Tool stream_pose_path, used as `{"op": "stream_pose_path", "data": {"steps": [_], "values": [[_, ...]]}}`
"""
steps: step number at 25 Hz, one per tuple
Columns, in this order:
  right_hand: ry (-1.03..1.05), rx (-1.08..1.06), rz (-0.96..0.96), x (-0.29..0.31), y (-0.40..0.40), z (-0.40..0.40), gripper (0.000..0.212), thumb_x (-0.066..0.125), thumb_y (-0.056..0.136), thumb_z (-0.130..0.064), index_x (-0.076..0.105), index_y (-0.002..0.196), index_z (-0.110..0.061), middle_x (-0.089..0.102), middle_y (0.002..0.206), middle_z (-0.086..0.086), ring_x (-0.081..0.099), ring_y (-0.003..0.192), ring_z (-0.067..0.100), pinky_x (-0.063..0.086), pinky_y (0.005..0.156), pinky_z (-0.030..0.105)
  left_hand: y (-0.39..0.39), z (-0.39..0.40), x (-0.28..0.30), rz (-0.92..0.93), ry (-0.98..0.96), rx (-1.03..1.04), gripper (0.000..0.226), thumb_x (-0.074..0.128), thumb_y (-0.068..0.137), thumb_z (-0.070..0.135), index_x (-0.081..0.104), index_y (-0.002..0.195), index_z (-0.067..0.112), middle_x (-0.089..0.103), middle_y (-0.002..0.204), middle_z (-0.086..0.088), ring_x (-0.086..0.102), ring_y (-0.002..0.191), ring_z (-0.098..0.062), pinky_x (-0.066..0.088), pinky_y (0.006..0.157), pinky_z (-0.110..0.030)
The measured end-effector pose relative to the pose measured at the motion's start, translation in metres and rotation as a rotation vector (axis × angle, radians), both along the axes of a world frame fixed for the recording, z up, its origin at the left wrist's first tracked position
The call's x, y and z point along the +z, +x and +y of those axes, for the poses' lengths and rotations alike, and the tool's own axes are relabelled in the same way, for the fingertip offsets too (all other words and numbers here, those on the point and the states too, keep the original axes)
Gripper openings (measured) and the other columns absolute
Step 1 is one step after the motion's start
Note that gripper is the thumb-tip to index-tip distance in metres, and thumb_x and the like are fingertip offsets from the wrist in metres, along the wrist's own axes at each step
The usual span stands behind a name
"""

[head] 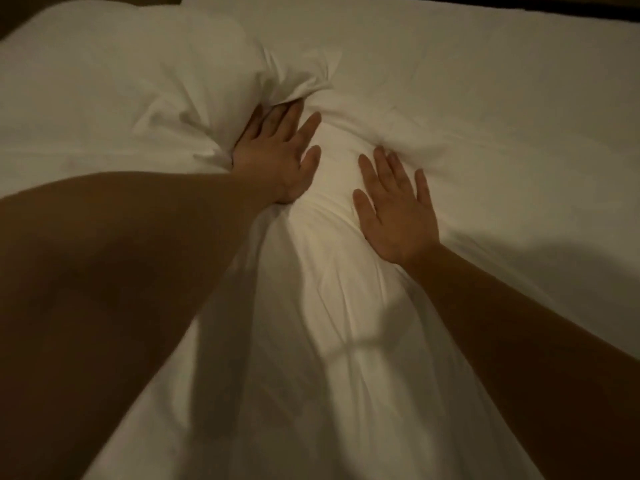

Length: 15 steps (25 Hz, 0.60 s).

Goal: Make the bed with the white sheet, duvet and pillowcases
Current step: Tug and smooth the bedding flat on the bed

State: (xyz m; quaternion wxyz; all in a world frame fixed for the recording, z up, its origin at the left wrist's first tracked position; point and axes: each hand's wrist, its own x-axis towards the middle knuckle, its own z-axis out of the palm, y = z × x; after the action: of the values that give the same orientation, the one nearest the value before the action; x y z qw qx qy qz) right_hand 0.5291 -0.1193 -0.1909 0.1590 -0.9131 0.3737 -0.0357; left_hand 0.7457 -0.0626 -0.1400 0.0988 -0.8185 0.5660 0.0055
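White cotton is filling nearly the whole view, lit dimly and warmly. A smooth white fitted sheet (502,81) is lying flat across the mattress on the right and toward the far edge, so the sheet step is looking done there, though the corners are out of view and I cannot tell whether they are tucked. A plump white pillow in a creased white pillowcase (156,81) is sitting at the upper left, its loose open end bunching up just beyond the left hand's fingertips. A long rumpled ridge of white bedding (329,289) is running from the bottom of the view up between the two arms; it is probably the duvet, but I cannot tell for sure.

The left hand (277,157) is lying flat with fingers spread, pressing against the base of the pillow and holding nothing. The right hand (394,206) is likewise resting flat and open on the right side of the ridge, fingers straight, gripping nothing.

Judging from this, the work is sitting around the middle: spreading and smoothing the bunched bedding is remaining, and only one pillow is showing.
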Motion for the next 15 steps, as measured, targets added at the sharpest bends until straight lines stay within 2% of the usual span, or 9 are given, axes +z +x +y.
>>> {"op": "stream_pose_path", "data": {"steps": [3, 6, 8, 10, 12, 15], "values": [[0.006, -0.006, -0.032, 0.005, 0.006, -0.009, 0.064, 0.005, 0.1, -0.049, 0.004, 0.161, -0.028, 0.0, 0.169, -0.004, -0.003, 0.155, 0.014, -0.002, 0.123, 0.047, -0.021, -0.021, 0.012, 0.074, -0.051, -0.082, 0.061, 0.023, 0.103, 0.046, 0.018, 0.16, 0.024, 0.01, 0.168, -0.004, 0.002, 0.155, -0.024, -0.004, 0.12, -0.05], [0.008, -0.014, -0.042, 0.012, 0.012, -0.027, 0.061, 0.004, 0.102, -0.045, 0.0, 0.16, -0.026, -0.001, 0.169, -0.005, -0.004, 0.154, 0.01, -0.003, 0.123, 0.045, -0.02, -0.038, 0.014, 0.132, 0.034, -0.215, 0.061, 0.017, 0.103, 0.053, 0.01, 0.16, 0.034, 0.004, 0.169, 0.003, -0.002, 0.155, -0.022, -0.004, 0.121, -0.048], [0.017, 0.015, -0.01, 0.006, 0.017, -0.033, 0.059, 0.005, 0.105, -0.045, 0.0, 0.16, -0.026, -0.003, 0.168, -0.007, -0.005, 0.154, 0.009, -0.006, 0.123, 0.042, 0.004, -0.028, 0.013, 0.096, 0.07, -0.144, 0.069, 0.014, 0.098, 0.065, 0.008, 0.16, 0.035, 0.002, 0.169, 0.0, -0.003, 0.155, -0.021, -0.005, 0.122, -0.043], [0.012, -0.12, 0.044, -0.005, 0.006, -0.043, 0.06, 0.009, 0.105, -0.049, 0.002, 0.16, -0.029, -0.003, 0.168, -0.006, -0.004, 0.154, 0.014, -0.005, 0.124, 0.043, 0.019, -0.023, 0.011, 0.056, 0.098, -0.095, 0.077, 0.011, 0.094, 0.073, 0.006, 0.16, 0.033, 0.0, 0.169, -0.002, -0.005, 0.155, -0.02, -0.007, 0.123, -0.039], [0.079, -0.258, 0.146, -0.011, -0.009, -0.053, 0.063, 0.008, 0.103, -0.055, -0.002, 0.16, -0.029, -0.006, 0.168, -0.004, -0.005, 0.155, 0.017, -0.004, 0.125, 0.045, 0.023, -0.021, 0.007, 0.018, 0.099, -0.071, 0.081, 0.009, 0.092, 0.076, 0.005, 0.16, 0.033, -0.001, 0.169, -0.002, -0.007, 0.155, -0.02, -0.009, 0.123, -0.039], [0.202, -0.315, 0.245, -0.011, -0.011, -0.055, 0.065, 0.007, 0.103, -0.057, -0.008, 0.159, -0.029, -0.013, 0.167, -0.004, -0.012, 0.154, 0.017, -0.011, 0.122, 0.045, 0.016, -0.021, 0.004, 0.061, 0.064, -0.02, 0.081, 0.01, 0.092, 0.075, 0.006, 0.16, 0.033, 0.0, 0.169, -0.001, -0.007, 0.154, -0.021, -0.008, 0.123, -0.04]]}}
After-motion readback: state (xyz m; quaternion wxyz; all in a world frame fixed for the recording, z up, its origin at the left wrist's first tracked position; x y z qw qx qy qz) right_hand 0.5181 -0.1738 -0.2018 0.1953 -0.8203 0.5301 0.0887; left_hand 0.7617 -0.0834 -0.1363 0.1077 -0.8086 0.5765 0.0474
